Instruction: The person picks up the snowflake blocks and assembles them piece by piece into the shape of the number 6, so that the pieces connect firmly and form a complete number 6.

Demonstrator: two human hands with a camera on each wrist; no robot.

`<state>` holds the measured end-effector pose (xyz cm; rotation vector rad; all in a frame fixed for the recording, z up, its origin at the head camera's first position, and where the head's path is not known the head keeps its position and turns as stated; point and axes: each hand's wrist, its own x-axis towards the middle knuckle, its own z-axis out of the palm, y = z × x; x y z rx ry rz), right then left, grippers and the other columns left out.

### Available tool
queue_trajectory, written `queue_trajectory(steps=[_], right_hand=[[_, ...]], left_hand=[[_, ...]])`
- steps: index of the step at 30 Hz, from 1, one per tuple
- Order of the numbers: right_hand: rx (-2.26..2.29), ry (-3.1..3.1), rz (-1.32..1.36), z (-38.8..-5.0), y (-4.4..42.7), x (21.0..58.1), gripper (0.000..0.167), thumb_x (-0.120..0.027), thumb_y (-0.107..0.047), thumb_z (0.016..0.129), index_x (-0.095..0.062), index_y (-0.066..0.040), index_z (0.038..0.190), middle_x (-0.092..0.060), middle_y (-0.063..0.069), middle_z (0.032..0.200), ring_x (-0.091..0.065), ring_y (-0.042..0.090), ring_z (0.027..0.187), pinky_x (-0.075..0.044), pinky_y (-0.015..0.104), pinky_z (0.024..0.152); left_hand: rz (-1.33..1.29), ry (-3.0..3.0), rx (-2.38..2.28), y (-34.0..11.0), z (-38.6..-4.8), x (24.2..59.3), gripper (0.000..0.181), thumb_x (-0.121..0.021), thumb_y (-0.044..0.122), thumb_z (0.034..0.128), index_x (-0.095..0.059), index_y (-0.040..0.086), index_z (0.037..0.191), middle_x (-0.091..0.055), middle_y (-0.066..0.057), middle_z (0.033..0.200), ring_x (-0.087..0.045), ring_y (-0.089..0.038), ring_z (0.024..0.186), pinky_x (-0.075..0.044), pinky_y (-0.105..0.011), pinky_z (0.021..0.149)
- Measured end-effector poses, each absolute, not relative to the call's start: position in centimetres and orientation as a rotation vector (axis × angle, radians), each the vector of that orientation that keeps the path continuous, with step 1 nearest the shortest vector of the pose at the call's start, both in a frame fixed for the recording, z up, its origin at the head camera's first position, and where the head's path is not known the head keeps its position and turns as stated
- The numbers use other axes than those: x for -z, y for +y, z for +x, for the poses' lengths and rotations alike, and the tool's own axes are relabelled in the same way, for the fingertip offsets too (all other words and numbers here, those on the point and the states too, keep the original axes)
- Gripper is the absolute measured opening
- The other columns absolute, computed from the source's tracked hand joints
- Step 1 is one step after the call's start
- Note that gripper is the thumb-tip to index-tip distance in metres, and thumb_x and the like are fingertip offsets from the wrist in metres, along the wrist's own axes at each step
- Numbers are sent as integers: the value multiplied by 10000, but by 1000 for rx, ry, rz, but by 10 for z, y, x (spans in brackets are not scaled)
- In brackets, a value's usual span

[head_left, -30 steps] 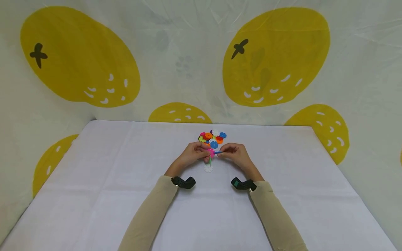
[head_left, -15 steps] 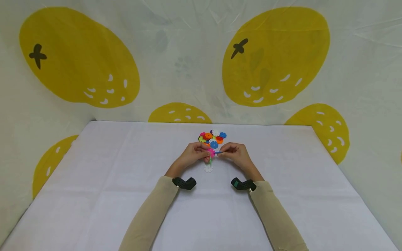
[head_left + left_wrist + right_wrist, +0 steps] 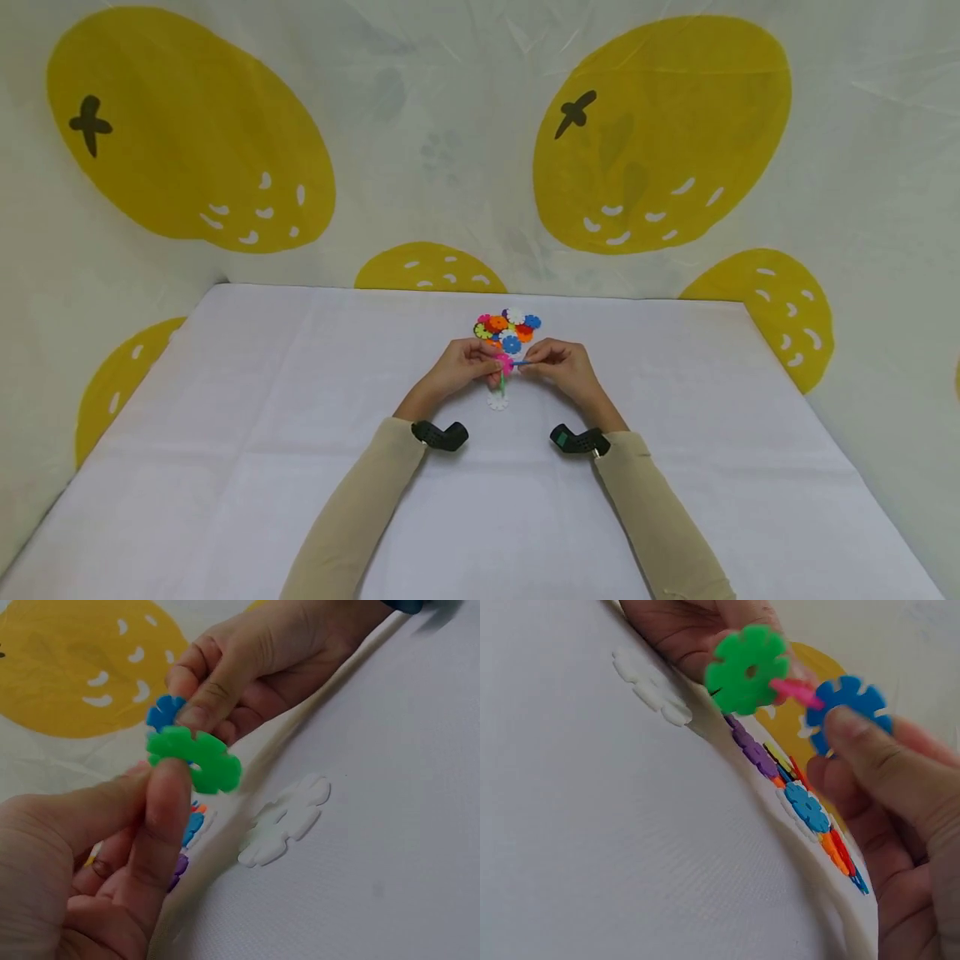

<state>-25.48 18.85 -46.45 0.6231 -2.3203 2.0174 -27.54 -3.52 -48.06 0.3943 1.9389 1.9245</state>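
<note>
In the head view my left hand [image 3: 465,367] pinches a pink notched snowflake disc [image 3: 506,364] between thumb and fingers. A green snowflake disc [image 3: 742,671] stands at an angle to the pink one and is joined to it. My right hand [image 3: 561,365] pinches a blue snowflake disc [image 3: 847,705] between thumb and index finger. The blue disc meets the pink disc's edge; how deep their slots sit together I cannot tell. In the left wrist view the green disc hides most of the pink one. A loose white snowflake disc [image 3: 498,402] lies just below the hands.
A small pile of mixed-colour snowflake discs [image 3: 512,343] lies on the white-covered table [image 3: 480,517], right behind the hands. Behind the table hangs a pale curtain [image 3: 442,100] printed with yellow fruit shapes. Each wrist bears a black camera [image 3: 441,437].
</note>
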Motion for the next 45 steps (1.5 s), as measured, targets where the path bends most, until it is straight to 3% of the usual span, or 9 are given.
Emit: queue_trajectory(steps=[8, 15, 22, 28, 31, 37, 45], right_hand=[[-2028, -2317, 624, -256, 185, 465, 58, -703, 160, 789, -694, 107, 810, -694, 114, 870, -634, 108, 827, -542, 194, 744], [-2028, -2285, 560, -266, 190, 481, 97, -757, 78, 782, -729, 5, 839, -702, 103, 889, -658, 106, 814, -547, 215, 768], [-2046, -2340, 538, -265, 190, 480, 263, -731, 18, 838, -621, 133, 1048, -660, 141, 963, -682, 94, 794, -559, 234, 752], [-2008, -2596, 461, -265, 187, 479, 239, -752, -56, 846, -630, 72, 1007, -671, 58, 829, -633, 123, 672, -539, 217, 657], [-1899, -2730, 584, -264, 185, 478, 209, -777, -102, 833, -673, 25, 962, -677, 50, 820, -612, 132, 673, -520, 207, 657], [-1678, -2750, 913, -263, 182, 478, 200, -806, -95, 796, -746, -29, 975, -650, 96, 979, -532, 123, 692, -435, 192, 619], [-1595, -2820, 980, -260, 175, 478, 345, -834, -47, 748, -733, 4, 1074, -570, 143, 1130, -465, 158, 681, -345, 186, 592]], left_hand=[[379, 1938, -1922, -35, -276, 480, 222, -644, -18, 911, -594, -104, 1108, -669, -82, 839, -662, -143, 636, -568, -260, 703], [458, 1886, -1925, -34, -275, 481, 267, -616, 37, 948, -586, -65, 1192, -655, -66, 850, -646, -149, 681, -563, -260, 721], [554, 1927, -1900, -35, -274, 480, 296, -583, 66, 974, -585, -50, 1246, -648, -67, 835, -621, -158, 668, -556, -268, 672], [465, 1956, -1993, -39, -276, 480, 270, -626, 69, 949, -590, -39, 1193, -645, -72, 827, -648, -159, 655, -564, -269, 664], [459, 1975, -2023, -40, -277, 479, 267, -633, 72, 945, -585, -32, 1186, -646, -74, 822, -650, -158, 667, -561, -262, 664], [387, 1980, -2081, -40, -277, 478, 246, -633, 105, 952, -590, 10, 1175, -653, -53, 873, -653, -146, 704, -556, -241, 683], [369, 1981, -2163, -40, -276, 477, 273, -625, 92, 955, -575, 0, 1207, -637, -87, 933, -661, -150, 713, -560, -245, 699]])
